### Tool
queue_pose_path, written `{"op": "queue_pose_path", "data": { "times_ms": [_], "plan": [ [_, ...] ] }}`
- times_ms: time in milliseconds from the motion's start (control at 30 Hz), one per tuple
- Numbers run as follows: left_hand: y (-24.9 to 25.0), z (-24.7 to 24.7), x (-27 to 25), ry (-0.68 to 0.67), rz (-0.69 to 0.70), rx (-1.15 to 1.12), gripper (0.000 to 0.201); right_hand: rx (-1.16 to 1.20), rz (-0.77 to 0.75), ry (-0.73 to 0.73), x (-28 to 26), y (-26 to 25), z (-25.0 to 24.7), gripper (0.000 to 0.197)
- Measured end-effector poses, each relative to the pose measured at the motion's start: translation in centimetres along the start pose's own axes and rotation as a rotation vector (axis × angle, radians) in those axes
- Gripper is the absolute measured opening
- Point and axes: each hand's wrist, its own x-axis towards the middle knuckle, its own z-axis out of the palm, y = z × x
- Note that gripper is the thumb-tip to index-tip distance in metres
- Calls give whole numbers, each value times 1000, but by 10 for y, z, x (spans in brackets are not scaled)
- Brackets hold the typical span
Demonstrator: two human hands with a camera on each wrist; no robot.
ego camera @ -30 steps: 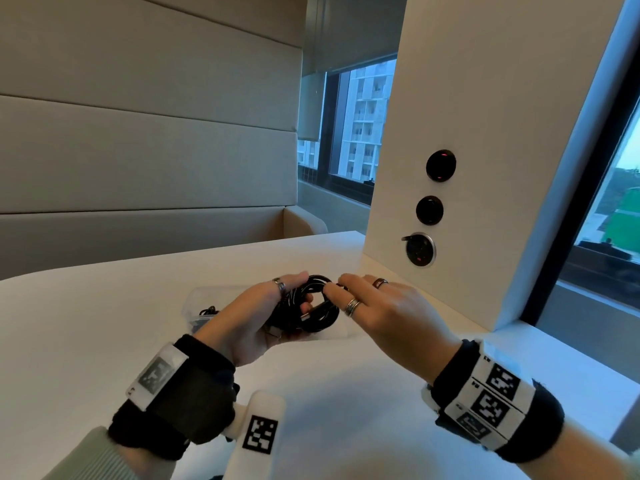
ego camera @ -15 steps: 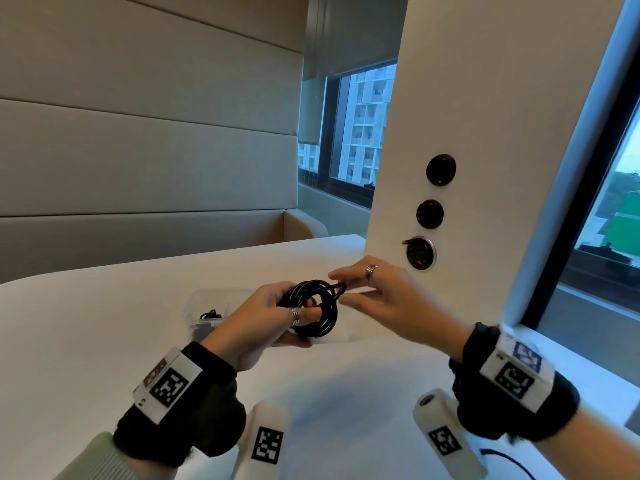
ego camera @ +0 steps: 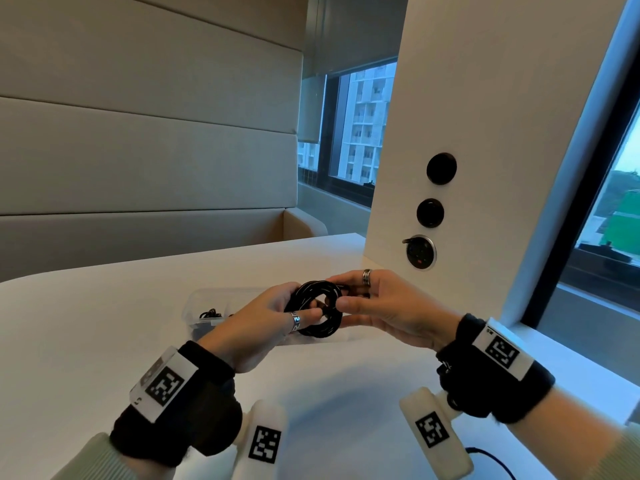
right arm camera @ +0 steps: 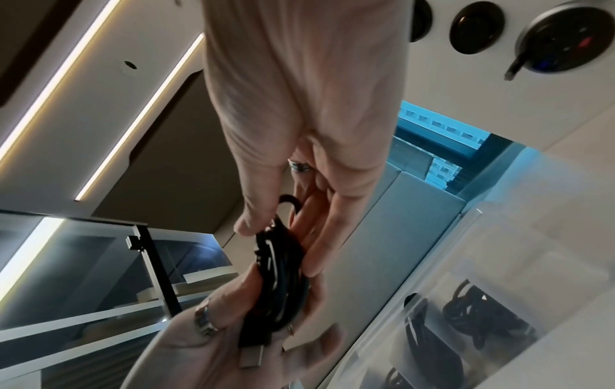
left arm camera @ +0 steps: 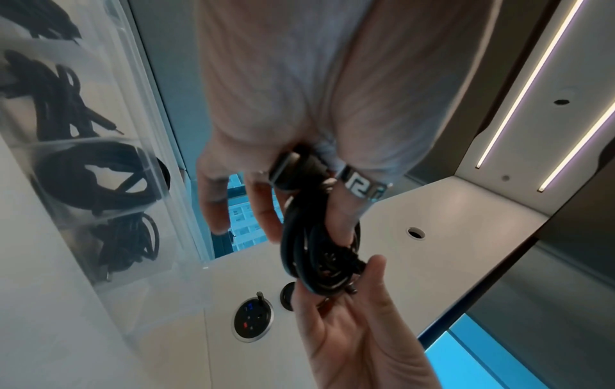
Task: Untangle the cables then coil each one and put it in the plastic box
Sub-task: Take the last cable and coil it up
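Note:
A black cable coil (ego camera: pixel 320 308) hangs in the air above the white table, held between both hands. My left hand (ego camera: pixel 273 318) grips its left side with a finger through the ring of loops (left arm camera: pixel 312 252). My right hand (ego camera: pixel 374 306) pinches the coil's right side between thumb and fingers (right arm camera: pixel 283 252). A silver plug end (right arm camera: pixel 251 356) lies against my left palm. Behind the hands stands the clear plastic box (ego camera: pixel 207 299), with several dark coiled cables (left arm camera: pixel 100 179) in its compartments.
The white pillar (ego camera: pixel 467 133) with round sockets (ego camera: pixel 420 252) rises just right of the hands. A thin black lead (ego camera: pixel 491 460) lies on the table (ego camera: pixel 86 341) at the lower right. A padded bench back and windows stand beyond.
My right hand has turned palm inward and closed on the coil's right side. The coil has shifted slightly toward the right, still held by my left hand.

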Motion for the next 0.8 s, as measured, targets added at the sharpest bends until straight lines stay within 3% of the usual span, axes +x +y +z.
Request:
{"op": "queue_pose_path", "data": {
  "times_ms": [167,367,533,800],
  "plan": [
    [-7,1,2,18,45,98,27,-153,-45,101,1,-3,4,27],
    [-10,7,5,167,134,275,21,-467,-114,209,0,-2,13,30],
    [-8,6,4,175,160,280,20,-763,-183,320,2,5,22,29],
    [-12,5,6,229,261,458,15,-884,-265,377,7,1,33,27]
  ]
}}
